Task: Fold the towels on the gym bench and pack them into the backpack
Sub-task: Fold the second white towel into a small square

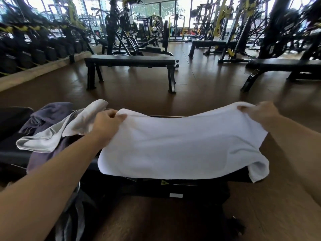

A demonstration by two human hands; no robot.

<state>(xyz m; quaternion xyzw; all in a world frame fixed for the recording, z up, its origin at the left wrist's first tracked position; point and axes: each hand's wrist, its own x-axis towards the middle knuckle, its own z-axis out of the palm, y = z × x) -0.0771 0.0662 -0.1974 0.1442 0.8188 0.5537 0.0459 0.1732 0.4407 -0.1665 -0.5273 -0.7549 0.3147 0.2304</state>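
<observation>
Gym bench point(182, 184), white towel point(177, 143) spread across — left hand point(106, 122), right hand point(258, 112) pinching far corners

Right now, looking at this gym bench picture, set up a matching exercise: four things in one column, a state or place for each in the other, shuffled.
Things:
1. white towel
2. light grey towel
3. purple-grey towel
4. left hand

States:
A. crumpled at the bottom of the pile
B. spread over the bench
C. pinching a towel corner
D. draped on another towel

Pairs: 1-B, 2-D, 3-A, 4-C
</observation>
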